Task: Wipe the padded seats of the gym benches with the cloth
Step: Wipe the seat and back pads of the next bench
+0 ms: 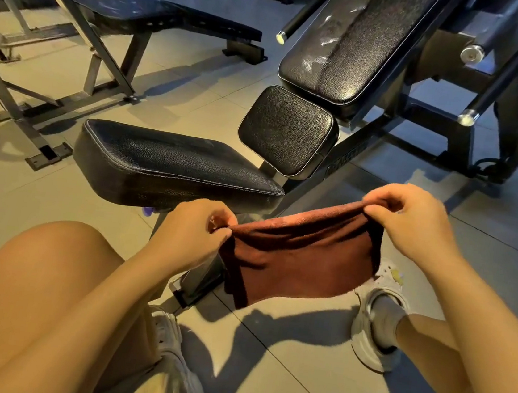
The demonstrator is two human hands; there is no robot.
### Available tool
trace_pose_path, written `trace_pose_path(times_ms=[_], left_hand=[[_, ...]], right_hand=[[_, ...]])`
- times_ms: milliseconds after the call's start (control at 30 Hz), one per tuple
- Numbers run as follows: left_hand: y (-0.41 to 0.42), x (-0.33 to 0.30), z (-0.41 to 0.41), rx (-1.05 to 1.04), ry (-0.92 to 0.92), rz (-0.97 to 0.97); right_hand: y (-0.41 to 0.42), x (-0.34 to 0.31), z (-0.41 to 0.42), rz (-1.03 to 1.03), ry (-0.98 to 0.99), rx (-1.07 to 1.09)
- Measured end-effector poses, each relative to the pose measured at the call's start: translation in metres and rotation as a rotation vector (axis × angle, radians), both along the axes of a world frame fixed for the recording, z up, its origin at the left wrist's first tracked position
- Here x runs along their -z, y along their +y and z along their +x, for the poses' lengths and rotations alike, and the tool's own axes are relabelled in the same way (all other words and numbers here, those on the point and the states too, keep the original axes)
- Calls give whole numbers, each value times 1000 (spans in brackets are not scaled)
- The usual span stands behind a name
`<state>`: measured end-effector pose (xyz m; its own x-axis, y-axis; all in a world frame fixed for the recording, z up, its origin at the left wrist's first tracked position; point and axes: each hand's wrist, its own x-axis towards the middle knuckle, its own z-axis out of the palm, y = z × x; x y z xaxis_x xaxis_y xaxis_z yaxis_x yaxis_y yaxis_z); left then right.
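A: Where's the padded seat (171,160)?
B: Left of centre, long axis across the frame; left hand (192,230) nearer.
A: The hands?
B: Apart, each pinching a corner of the cloth (303,253), lower centre; right hand (410,220) farther.

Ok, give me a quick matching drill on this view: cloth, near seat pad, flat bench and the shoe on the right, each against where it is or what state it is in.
Things:
1. cloth
2. near seat pad
3. flat bench
4. white shoe

Places or states:
A. on the tiled floor, below the right hand
B. far back on the left, behind a metal frame
C. stretched in the air between both hands, left hand pinching one corner
D. just beyond the hands, not touched by the cloth

Pairs: 1-C, 2-D, 3-B, 4-A
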<state>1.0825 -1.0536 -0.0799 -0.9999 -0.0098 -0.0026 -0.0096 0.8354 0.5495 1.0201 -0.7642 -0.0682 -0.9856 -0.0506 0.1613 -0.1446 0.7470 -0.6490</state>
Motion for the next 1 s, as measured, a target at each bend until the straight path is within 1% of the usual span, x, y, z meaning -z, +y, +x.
trace_pose_path(times_ms=[33, 67, 100, 167, 233, 300, 367, 467, 567, 600, 633, 667, 700, 733, 767, 800, 833, 867, 900, 933, 967, 1000], left_hand=[[-2, -1, 4, 6, 3, 49], [-4, -2, 8, 3, 8, 89], [-6, -4, 13, -4, 29, 126], [-15, -7, 24, 6, 117, 121], [-26, -11, 36, 47, 234, 6], [-41, -19, 49, 47, 304, -74], [-55, -27, 62, 2, 387, -97], [-74, -56, 72, -112, 590, -66], [-91, -100, 43, -218, 742, -125], [-94, -113, 25, -235, 740, -159], [-98, -122, 4, -223, 688, -208], [-100, -127, -18, -179, 598, -267], [-101, -127, -37, -122, 480, -304], [-103, -123, -51, -76, 350, -287], [-106, -116, -59, -65, 255, -230], [-110, -109, -62, -100, 226, -175], [-116, -103, -62, -163, 264, -133], [-122, -98, -58, -237, 333, -92], [-130, -92, -54, -312, 399, -58], [-137, -88, -48, -377, 449, -24], [-143, -84, -41, -430, 489, 6], [-147, -79, -34, -468, 516, 35]], right_hand=[[-2, 0, 0, 130, 39, -15], [-5, 0, 0, 166, 48, -46], [-8, 1, 0, 141, 34, -90], [-17, 1, 0, 34, -24, -179], [-26, -3, 2, -68, -46, -219], [-35, -10, 4, -118, -19, -246], [-45, -19, 5, -164, -13, -301], [-61, -36, 6, -258, -50, -390], [-85, -52, 5, -356, -72, -377], [-93, -53, 0, -334, -58, -348], [-99, -54, -6, -266, -64, -313], [-104, -52, -13, -141, -107, -294], [-108, -49, -19, 66, -178, -281], [-112, -47, -21, 286, -217, -289], [-119, -46, -22, 462, -193, -318], [-129, -45, -21, 467, -98, -372], [-146, -47, -19, 342, 6, -451], [-167, -51, -16, 166, 97, -553], [-192, -53, -16, 63, 127, -681], [-218, -52, -15, 26, 102, -804], [-242, -48, -13, 14, 23, -890], [-261, -44, -12, 2, -55, -930]])
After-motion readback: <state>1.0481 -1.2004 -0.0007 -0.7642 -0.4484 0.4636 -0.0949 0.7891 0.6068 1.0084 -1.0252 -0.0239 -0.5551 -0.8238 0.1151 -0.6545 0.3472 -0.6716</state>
